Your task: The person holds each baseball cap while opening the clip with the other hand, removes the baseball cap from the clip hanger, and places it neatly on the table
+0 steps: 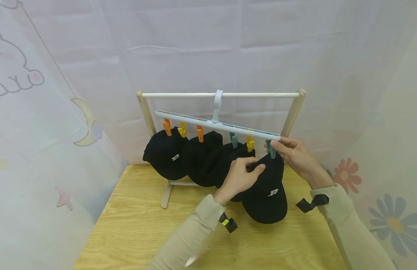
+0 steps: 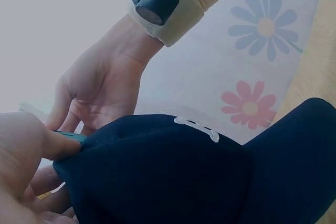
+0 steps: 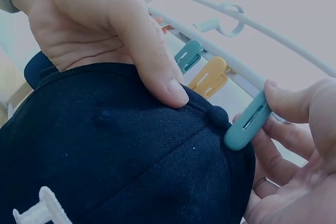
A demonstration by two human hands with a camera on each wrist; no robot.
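A black baseball cap (image 1: 263,208) with a white letter patch hangs at the right end of a light-blue clip hanger (image 1: 242,130). My left hand (image 1: 238,178) grips its crown, thumb on the outside and fingers behind the fabric. With thumb and fingers, my right hand (image 1: 301,159) pinches the teal clip (image 3: 249,124) at the hanger's end. In the right wrist view that clip lies over the crown's top beside the button; whether its jaws bite the fabric I cannot tell. Further left, several black caps (image 1: 166,153) hang below orange, yellow and teal clips (image 1: 233,139).
The hanger's hook (image 1: 217,101) sits on the white rail (image 1: 181,95) of a wooden-sided rack, and the hanger slopes down to the right. Underneath is a wood-grain table (image 1: 127,221). A patterned cloth backdrop (image 1: 195,45) stands behind and at both sides.
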